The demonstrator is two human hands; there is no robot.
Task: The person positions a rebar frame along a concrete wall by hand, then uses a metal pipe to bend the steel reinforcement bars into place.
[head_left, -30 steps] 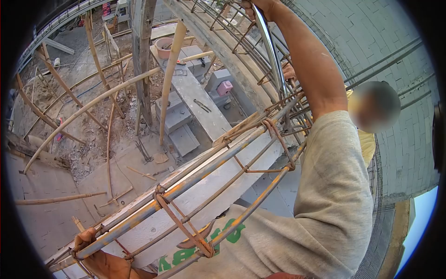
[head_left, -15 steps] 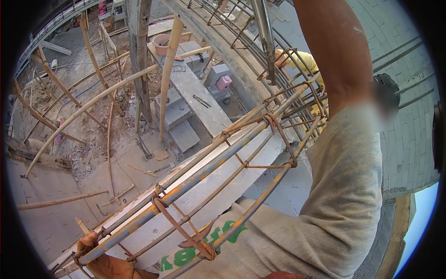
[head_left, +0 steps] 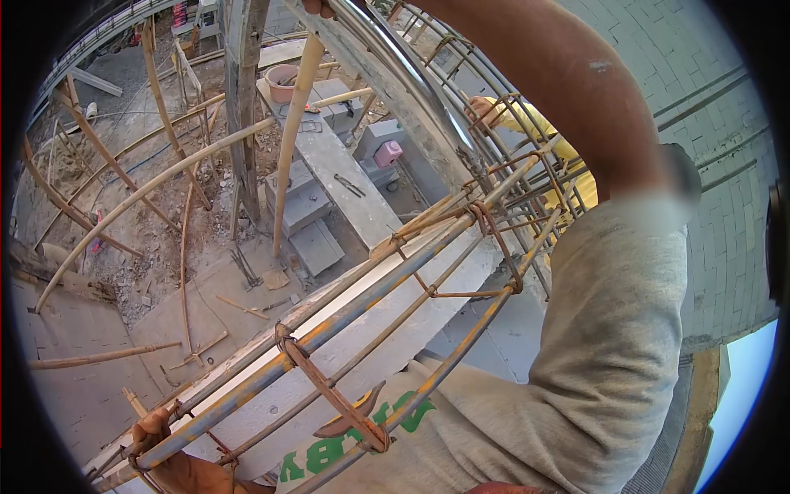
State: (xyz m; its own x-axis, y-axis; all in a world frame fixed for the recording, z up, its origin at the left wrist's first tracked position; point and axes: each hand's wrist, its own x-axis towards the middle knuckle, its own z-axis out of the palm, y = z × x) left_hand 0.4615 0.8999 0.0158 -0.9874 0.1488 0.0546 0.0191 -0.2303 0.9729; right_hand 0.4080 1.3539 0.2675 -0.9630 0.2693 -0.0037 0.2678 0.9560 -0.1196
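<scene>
At lower left, my left hand is wrapped around a long rebar of a rusty reinforcement cage tied with square stirrups. This cage runs diagonally past my grey shirt. My right arm reaches up and out of the top of the view. Only some fingers of my right hand show at the top edge, closed at the upper end of a shiny metal bar. The bar slants down, blurred by motion, with its lower end near the rebar and a timber edge.
A co-worker in yellow is behind the cage, one hand near the rebar. Below are a plank with pliers, a pink bucket, grey blocks and bamboo poles. A timber post stands upright at left.
My right arm has swung left, bringing its fingers into view. The metal bar has tilted, its upper end moving left and its lower end shifting slightly left. My left hand stays on the rebar.
</scene>
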